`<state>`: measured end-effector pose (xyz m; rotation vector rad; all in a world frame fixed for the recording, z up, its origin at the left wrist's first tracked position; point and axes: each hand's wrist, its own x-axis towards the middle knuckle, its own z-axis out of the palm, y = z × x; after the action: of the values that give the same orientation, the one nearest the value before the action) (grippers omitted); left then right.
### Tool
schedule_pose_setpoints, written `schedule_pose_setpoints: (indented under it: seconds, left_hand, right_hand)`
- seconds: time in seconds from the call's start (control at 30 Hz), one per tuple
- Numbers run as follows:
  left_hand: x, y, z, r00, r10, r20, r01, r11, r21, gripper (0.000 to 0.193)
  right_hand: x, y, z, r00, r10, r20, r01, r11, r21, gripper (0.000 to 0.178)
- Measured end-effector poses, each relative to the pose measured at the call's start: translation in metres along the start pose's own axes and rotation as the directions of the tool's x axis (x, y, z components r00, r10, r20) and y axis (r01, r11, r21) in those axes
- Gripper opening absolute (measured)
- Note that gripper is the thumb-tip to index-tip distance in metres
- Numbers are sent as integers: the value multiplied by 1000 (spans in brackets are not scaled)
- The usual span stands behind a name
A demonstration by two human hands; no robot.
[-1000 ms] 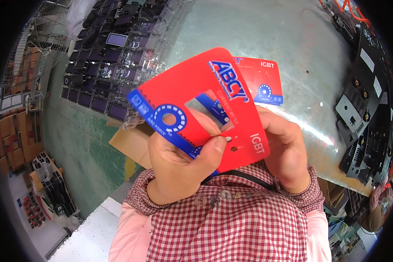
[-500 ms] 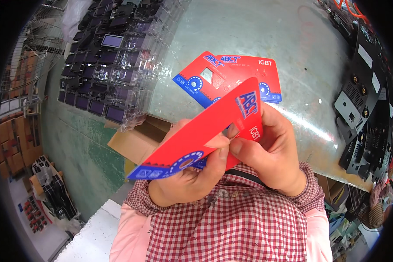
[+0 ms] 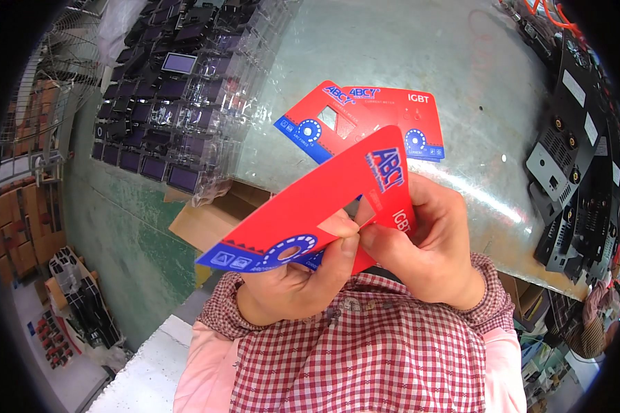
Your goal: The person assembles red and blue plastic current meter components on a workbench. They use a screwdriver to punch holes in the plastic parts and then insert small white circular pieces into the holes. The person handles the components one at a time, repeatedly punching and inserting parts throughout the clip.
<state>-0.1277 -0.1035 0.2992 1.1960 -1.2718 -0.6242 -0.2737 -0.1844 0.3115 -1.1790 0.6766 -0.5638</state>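
A red and blue faceplate sticker (image 3: 293, 196), bent along its length, is held up in front of me. It has a cut-out window and a dial ring. My left hand (image 3: 286, 289) grips its lower part, with thumb and fingertip pinched by the window. My right hand (image 3: 430, 251) is closed on the right part, its thumb almost meeting the left thumb at the window edge. A small pale flap shows at the window; whether it is film or backing I cannot tell. Beyond, more such faceplate stickers (image 3: 395, 110) lie overlapping on the metal table.
Clear trays of dark display modules (image 3: 165, 93) cover the table's far left. Black metal panels (image 3: 558, 165) are stacked at the right, near orange cables (image 3: 554, 14). An open cardboard box (image 3: 210, 224) sits below the table's front left edge (image 3: 255, 187).
The held sticker has tilted slightly, its lower left end rising a little. Both hands keep their hold around the window, having moved only slightly.
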Motion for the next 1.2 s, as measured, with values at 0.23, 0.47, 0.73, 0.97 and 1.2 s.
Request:
schedule_pose_setpoints:
  seconds: [0.23,0.47,0.73,0.97,1.2]
  left_hand:
    - [-4,-4,3,999,4,-46,-5,999,-33,13]
    - [2,2,0,929,-324,-177,235,889,-394,9]
    - [4,0,-7,851,-491,186,440,475,-762,18]
    - [0,1,-7,818,-507,273,487,357,-797,18]
    - [0,7,-2,813,-538,225,507,460,-729,20]
  right_hand:
    - [-1,-8,2,999,46,-27,-49,994,-93,13]
    - [-4,-8,-8,990,-113,90,125,982,-143,15]
    - [-3,-3,-23,993,-105,59,92,976,198,8]
    - [1,5,-6,903,-404,145,426,887,-177,20]
    - [-4,4,-9,906,-398,143,421,884,-205,20]
